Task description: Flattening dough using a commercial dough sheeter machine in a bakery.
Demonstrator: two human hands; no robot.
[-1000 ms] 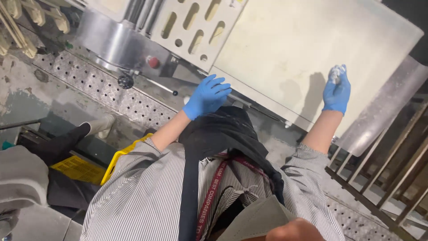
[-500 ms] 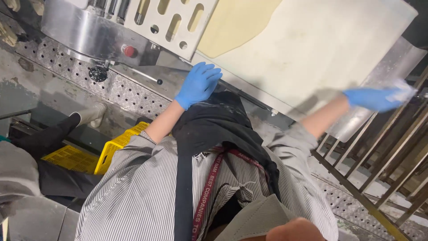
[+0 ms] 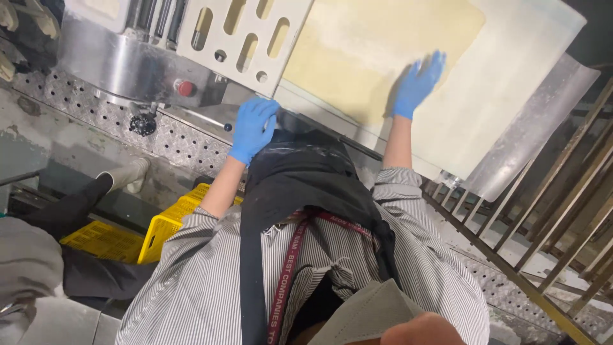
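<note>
The right hand [image 3: 418, 83] in a blue glove is lying flat and spread on the pale yellow dough sheet [image 3: 377, 51] — holding nothing, just pressing on it. The dough sheet is lying on the white belt [image 3: 511, 96] of the machine, near the belt's front edge. The left hand [image 3: 252, 128], also in a blue glove, is resting loose and released on the metal front edge [image 3: 204, 118] of the machine, close to a red button [image 3: 184, 87] — a yellow crate [image 3: 163, 227] is sitting on the floor below
</note>
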